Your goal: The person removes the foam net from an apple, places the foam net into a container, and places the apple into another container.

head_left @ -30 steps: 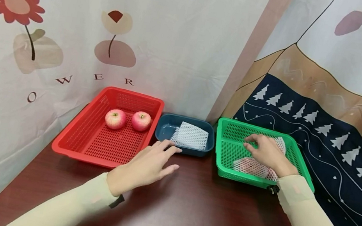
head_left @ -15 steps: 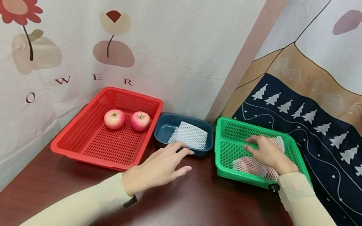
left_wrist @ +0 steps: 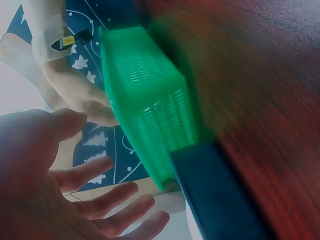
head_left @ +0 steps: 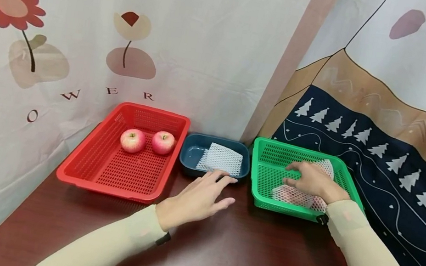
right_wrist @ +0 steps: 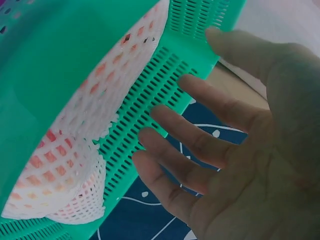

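My left hand (head_left: 196, 200) hovers just in front of the small blue tray (head_left: 188, 159), fingers spread and holding nothing. Inside that tray lie white foam net sleeves (head_left: 224, 159). Over the green basket (head_left: 256, 200) is my right hand (head_left: 308, 179), its fingers apart and nothing between them. Below and around it, apples in white foam nets (right_wrist: 50, 172) lie in the basket; in the head view the hand and wrist partly hide these netted apples (head_left: 291, 195). The left wrist view shows the left palm (left_wrist: 30, 190) bare, with the green basket (left_wrist: 145, 85) beyond.
A red basket (head_left: 80, 177) stands at the left with two bare apples, one apple (head_left: 133, 141) left of the other apple (head_left: 163, 143). All three containers sit side by side on a dark wooden table (head_left: 243, 259). A printed curtain (head_left: 209, 48) hangs right behind them.
My left hand has moved right, from beside the red basket's corner to in front of the blue tray. The right hand stays over the green basket. The head view has shifted slightly.
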Available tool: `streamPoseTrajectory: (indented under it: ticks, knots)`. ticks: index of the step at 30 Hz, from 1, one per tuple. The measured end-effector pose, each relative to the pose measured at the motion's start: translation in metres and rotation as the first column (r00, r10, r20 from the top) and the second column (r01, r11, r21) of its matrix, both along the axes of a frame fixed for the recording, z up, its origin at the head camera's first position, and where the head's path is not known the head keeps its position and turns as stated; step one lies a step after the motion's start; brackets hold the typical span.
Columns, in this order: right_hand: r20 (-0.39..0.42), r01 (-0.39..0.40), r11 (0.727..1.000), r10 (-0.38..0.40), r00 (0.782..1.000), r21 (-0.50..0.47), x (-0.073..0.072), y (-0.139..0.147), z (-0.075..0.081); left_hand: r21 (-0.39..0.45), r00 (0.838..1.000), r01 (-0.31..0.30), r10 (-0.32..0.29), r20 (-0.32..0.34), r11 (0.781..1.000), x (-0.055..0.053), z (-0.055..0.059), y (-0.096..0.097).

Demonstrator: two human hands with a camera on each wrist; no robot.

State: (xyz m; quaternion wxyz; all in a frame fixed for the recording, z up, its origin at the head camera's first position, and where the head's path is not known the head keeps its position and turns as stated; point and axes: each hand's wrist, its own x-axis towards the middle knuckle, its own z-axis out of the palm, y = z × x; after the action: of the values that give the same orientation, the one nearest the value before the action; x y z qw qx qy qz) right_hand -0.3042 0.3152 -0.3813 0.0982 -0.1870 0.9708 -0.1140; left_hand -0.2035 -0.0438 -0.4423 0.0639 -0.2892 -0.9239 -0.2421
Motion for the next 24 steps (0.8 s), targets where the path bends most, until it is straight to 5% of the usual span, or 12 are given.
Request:
streamPoseTrajectory:
  ticks: [13,24]
  knots:
    - [0.101,-0.133,0.991,0.132,0.986,0.008,-0.016,0.012,-0.007,0.004,0.998,0.001,-0.001,0.06,1.0,-0.007,-0.005,0.01]
    - [0.174,-0.139,0.983,0.117,0.978,0.123,-0.007,-0.007,0.008,-0.033,0.999,0.014,-0.012,0.039,0.999,-0.014,-0.004,0.025]
